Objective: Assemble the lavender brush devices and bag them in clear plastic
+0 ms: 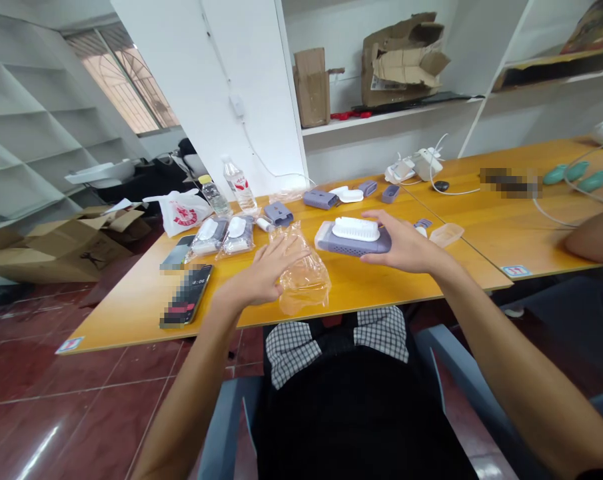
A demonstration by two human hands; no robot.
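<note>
At the near edge of the long orange wooden counter [131, 313], a seated person is working with both bare hands. The right hand [406, 248] is holding a grey-purple rectangular plastic case [351, 245] just above the counter, a little right of its middle. Its grip is clamped on the case's right end, with the fingers wrapping round it. A white plastic brush with short bristles [356, 229] is lying on top of that case.

The left hand [264, 270] is resting on a crumpled clear plastic bag [306, 283], which is lying on the counter just left of the case. Its grip is apart, the fingers spreading flat over the bag's upper edge rather than closing round it.

Further left, a black smartphone [187, 303] is lying face up near the counter's front edge. Two clear packets with white and grey pieces inside [208, 237] are sitting side by side behind it. Behind those, a clear water bottle with a red label [240, 185] is standing upright near a white carrier bag with red print [181, 212].

A second grey-purple case [320, 199] and a loose white brush [350, 195] are lying toward the back of the counter, well apart from the hands. A small clear plastic tray [446, 235] is sitting just right of the right hand. Another person's forearm [594, 237] is showing at the far right edge.
</note>
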